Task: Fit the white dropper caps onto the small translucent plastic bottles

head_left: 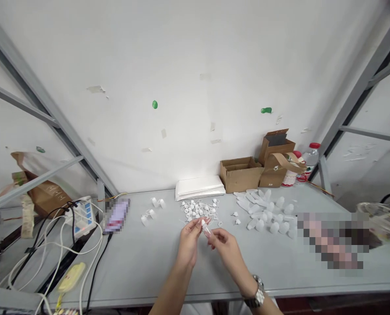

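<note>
My left hand (190, 240) pinches the white cap (203, 222) at the top of a small translucent bottle. The bottle's body (207, 232) is between the fingertips of my right hand (224, 245), which wears a metal watch on its wrist. Bottle and cap are tilted and held above the table, partly hidden by my fingers. Just behind my hands lies a heap of white caps with loops (196, 209). To the right rests a group of frosted translucent bottles (274, 227). Several similar pieces with white caps (151, 213) stand at the left.
Against the wall are a white stack of sheets (200, 188), an open cardboard box (242, 178) and a brown paper bag (275, 170). A red-capped bottle (312, 154) stands behind. At left lie a phone (117, 215), a power strip (85, 216) and tangled cables. Metal frame posts flank the table.
</note>
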`<state>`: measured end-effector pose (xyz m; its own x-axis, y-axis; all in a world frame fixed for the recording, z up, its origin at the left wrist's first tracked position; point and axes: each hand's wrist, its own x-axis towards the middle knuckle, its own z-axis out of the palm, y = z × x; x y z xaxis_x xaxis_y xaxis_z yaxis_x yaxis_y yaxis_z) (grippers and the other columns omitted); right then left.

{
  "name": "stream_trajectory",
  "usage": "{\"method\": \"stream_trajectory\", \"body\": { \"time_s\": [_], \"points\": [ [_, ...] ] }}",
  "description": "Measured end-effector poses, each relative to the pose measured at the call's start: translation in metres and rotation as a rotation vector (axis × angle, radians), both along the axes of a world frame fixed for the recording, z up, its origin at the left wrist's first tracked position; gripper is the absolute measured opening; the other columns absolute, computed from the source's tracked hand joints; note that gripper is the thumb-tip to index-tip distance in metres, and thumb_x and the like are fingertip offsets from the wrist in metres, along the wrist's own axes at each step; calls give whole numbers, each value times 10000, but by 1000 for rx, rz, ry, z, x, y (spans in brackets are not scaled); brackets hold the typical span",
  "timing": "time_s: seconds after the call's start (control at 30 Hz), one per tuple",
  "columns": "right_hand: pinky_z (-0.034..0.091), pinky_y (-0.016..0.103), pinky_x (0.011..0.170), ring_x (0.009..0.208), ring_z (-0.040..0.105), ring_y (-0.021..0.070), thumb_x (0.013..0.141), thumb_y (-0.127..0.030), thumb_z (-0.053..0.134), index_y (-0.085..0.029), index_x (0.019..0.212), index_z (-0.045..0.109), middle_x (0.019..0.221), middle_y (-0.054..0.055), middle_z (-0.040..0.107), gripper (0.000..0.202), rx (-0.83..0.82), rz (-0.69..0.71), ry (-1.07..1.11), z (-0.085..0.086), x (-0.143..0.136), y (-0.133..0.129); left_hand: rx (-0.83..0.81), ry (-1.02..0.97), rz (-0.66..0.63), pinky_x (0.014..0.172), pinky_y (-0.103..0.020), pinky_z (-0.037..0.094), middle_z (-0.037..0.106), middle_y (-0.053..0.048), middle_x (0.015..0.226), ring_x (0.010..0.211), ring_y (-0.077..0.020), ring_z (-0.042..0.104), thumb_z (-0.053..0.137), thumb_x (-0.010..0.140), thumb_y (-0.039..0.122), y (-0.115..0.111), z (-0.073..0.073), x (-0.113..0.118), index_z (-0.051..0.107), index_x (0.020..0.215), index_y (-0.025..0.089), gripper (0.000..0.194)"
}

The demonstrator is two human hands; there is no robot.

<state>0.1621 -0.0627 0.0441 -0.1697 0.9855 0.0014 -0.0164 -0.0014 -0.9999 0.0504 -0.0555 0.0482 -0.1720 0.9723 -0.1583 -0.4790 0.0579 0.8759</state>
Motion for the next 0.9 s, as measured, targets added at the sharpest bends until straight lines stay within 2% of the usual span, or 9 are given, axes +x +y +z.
{"method": "stream_trajectory", "body": {
  "time_s": [0.1, 0.2, 0.33, 0.47, 0.57, 0.67, 0.77, 0.83, 0.9],
  "points": [
    [370, 256, 560, 460, 379, 71, 682, -474, 617, -124, 655, 613, 530, -31, 457, 351, -408, 281, 416, 1, 7, 9, 35, 106, -6, 902, -344, 372, 676, -117, 980, 990, -242, 573, 674, 644, 362, 1, 0, -4, 682, 814, 141, 279],
    [340, 228, 514, 409, 290, 38, 692, -479, 623, -98, 709, 635, 483, -66, 385, 381, -571, 343, 551, -2, 12, 13, 55, 209, -16, 907, -333, 374, 676, -111, 991, 1002, -243, 572, 679, 641, 353, 1, 1, -8, 688, 795, 147, 258],
    [312, 224, 484, 393, 308, 46, 693, -530, 599, -109, 690, 624, 461, -50, 449, 421, -470, 272, 478, -7, 10, 12, 57, 257, -24, 834, -328, 420, 701, -98, 875, 869, -229, 619, 674, 645, 363, 0, 0, -10, 682, 757, 145, 245],
    [326, 221, 523, 470, 420, 70, 644, -482, 667, -125, 722, 614, 581, -6, 580, 369, -334, 171, 349, -6, 7, 9, 40, 233, 36, 854, -330, 409, 698, -97, 880, 920, -232, 604, 667, 655, 366, -1, -4, -6, 674, 774, 149, 248],
    [328, 217, 534, 508, 455, 82, 594, -423, 724, -132, 729, 608, 623, 5, 617, 341, -298, 109, 295, -5, 8, 8, 41, 220, 1, 874, -337, 392, 691, -108, 916, 966, -241, 583, 658, 668, 362, -2, -6, -6, 673, 778, 144, 244],
    [316, 215, 509, 450, 404, 57, 608, -440, 707, -128, 657, 592, 609, 9, 608, 336, -364, 187, 407, -5, 9, 6, 85, 207, -100, 889, -335, 379, 685, -112, 935, 961, -234, 583, 641, 693, 338, -2, -3, -11, 669, 801, 139, 228],
    [325, 229, 502, 390, 356, 54, 671, -545, 606, -123, 667, 599, 466, -19, 527, 422, -474, 319, 545, -4, 10, 5, 119, 193, -195, 870, -329, 393, 684, -105, 921, 920, -223, 596, 627, 708, 323, -2, 4, -15, 664, 801, 143, 206],
    [334, 239, 506, 369, 349, 61, 709, -600, 525, -122, 664, 599, 389, -38, 462, 486, -503, 363, 567, -3, 9, 3, 125, 181, -218, 851, -319, 405, 686, -93, 892, 889, -211, 601, 626, 710, 320, -1, 8, -15, 661, 790, 149, 192],
    [333, 237, 502, 369, 357, 63, 721, -618, 495, -117, 680, 603, 392, -30, 472, 514, -485, 373, 543, -2, 7, 3, 119, 183, -193, 832, -308, 413, 688, -83, 858, 862, -200, 605, 634, 702, 322, -1, 9, -14, 660, 780, 152, 189]
  ]
}}
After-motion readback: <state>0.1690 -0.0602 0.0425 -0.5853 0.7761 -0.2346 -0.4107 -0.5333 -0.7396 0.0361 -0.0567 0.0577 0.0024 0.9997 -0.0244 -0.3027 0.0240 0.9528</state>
